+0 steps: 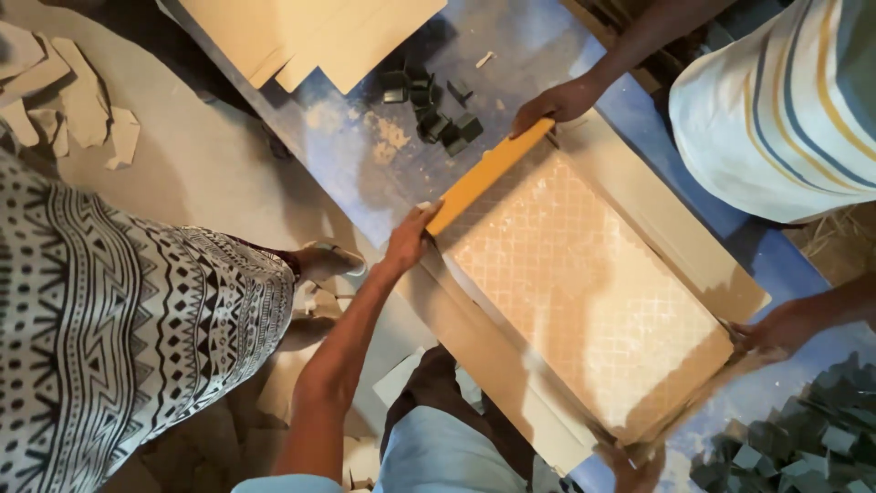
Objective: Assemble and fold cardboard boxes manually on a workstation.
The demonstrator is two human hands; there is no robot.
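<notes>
Left hand (408,239): arm stretched forward, fingers pinched on the near end of the yellow bar (490,173), at the left far corner of the tile (584,297).
Right hand (639,470): only partly in view at the bottom edge, at the tile's near corner; whether its fingers are spread or gripping I cannot tell.
Yellow bar: lies along the tile's far-left edge, slanting up to the right, held at both ends.
Tile: large, pale orange, diamond pattern, set aslant in the middle of the scene on cardboard (675,242).
Cardboard: brown flaps stick out along the tile's long sides, reaching past it on the right and the near left.
Co-worker's hand (557,102): grips the bar's far end; the arm comes in from the top right.
Co-worker's other hand (776,330): at the tile's right corner, fingers on its edge.
Table (365,173): blue, dusty; bare surface lies left of the bar.
Dark pieces (429,105): small cluster just beyond the bar, far side.
Dark heap (803,438): bottom right, near the tile's right corner.
Sheets (310,32): tan, at the far edge, well apart from the tile.
Patterned cloth (119,338): a person standing left, close beside the left arm.
</notes>
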